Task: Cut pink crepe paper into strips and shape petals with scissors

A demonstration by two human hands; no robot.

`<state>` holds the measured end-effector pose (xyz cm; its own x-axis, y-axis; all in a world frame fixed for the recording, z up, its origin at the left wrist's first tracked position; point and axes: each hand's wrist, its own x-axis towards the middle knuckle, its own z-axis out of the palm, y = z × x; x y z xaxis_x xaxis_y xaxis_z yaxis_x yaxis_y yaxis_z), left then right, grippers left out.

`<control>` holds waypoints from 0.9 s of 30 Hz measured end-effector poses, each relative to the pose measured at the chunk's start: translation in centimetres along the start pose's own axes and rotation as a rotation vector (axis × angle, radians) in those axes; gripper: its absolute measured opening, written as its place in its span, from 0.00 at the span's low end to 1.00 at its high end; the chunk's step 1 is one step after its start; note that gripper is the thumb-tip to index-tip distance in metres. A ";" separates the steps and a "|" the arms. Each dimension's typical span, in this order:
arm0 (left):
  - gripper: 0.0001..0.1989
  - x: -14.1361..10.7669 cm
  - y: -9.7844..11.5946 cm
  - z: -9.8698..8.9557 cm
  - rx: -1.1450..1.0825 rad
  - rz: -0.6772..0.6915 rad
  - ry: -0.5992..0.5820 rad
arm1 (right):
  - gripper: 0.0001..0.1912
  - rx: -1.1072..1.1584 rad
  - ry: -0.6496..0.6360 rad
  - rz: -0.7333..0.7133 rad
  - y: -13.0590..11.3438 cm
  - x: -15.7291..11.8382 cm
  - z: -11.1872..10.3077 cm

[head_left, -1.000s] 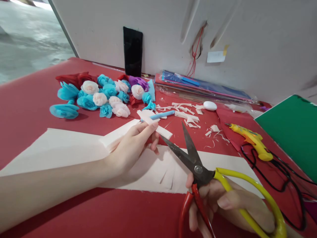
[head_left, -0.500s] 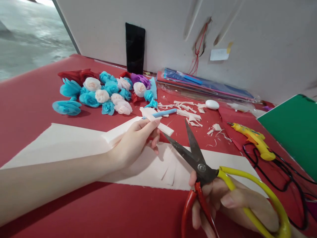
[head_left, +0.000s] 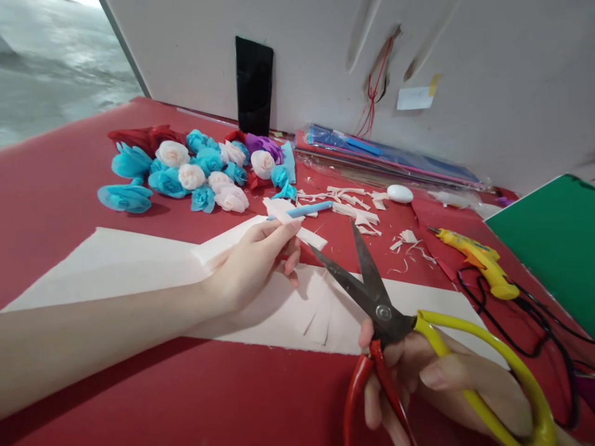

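My left hand (head_left: 260, 254) pinches a folded white crepe paper strip (head_left: 307, 235) between thumb and fingers. A thin blue stick (head_left: 312, 210) crosses behind the strip at the fingertips; whether it is held or lying on the table I cannot tell. Under my left hand spreads a long sheet of white crepe paper (head_left: 121, 263), with several cut pieces (head_left: 320, 325) on top. Scissors (head_left: 374, 297) with one red and one yellow handle are in my right hand (head_left: 465, 378). Their blades are spread apart, tips near the strip but not around it.
Blue, white, red and purple paper flowers (head_left: 204, 164) cluster at the back left. A black phone (head_left: 253, 87) leans on the wall. Paper scraps (head_left: 356, 214), a white oval object (head_left: 400, 194) and plastic-wrapped sheets (head_left: 395, 155) lie behind. A yellow glue gun (head_left: 478, 260) and green board (head_left: 553, 248) stand right.
The scissors and my right hand have shifted slightly to the right, their blades still spread. My left hand keeps its pinch on the strip. The camera view has tilted a little.
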<state>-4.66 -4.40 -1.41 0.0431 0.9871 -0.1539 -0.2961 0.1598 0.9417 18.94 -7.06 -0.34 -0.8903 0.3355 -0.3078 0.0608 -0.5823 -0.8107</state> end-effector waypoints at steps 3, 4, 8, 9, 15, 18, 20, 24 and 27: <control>0.18 0.0 -0.1 0.0 0.006 -0.005 0.007 | 0.22 0.012 0.005 0.003 0.1 -0.1 -0.2; 0.18 0.0 -0.1 0.0 0.008 -0.008 0.010 | 0.22 0.015 0.008 0.004 0.2 -0.1 -0.2; 0.19 -0.1 0.0 0.0 0.015 -0.008 0.013 | 0.20 0.025 0.014 0.010 0.4 0.0 -0.3; 0.19 -0.1 0.0 0.0 0.016 -0.010 0.013 | 0.20 0.028 0.016 0.010 0.4 0.0 -0.3; 0.18 0.0 -0.3 -0.3 0.016 -0.012 -0.014 | 0.20 0.066 0.057 -0.005 0.0 0.1 0.1; 0.19 0.1 -0.4 -0.3 0.027 0.007 -0.026 | 0.19 0.094 0.056 -0.034 -0.1 0.1 0.2; 0.19 0.1 -0.4 -0.3 0.033 0.007 -0.019 | 0.21 0.074 0.036 -0.026 0.0 0.1 0.1; 0.18 0.1 -0.3 -0.2 0.047 0.012 0.011 | 0.26 0.044 0.034 -0.005 0.5 0.0 -0.1; 0.18 0.2 -0.3 -0.2 0.032 0.015 0.026 | 0.28 0.034 0.038 0.005 0.5 -0.1 -0.2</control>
<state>-4.77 -4.28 -1.80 0.0137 0.9891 -0.1468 -0.2655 0.1452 0.9531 19.18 -7.23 -0.80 -0.8721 0.3602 -0.3312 0.0496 -0.6083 -0.7921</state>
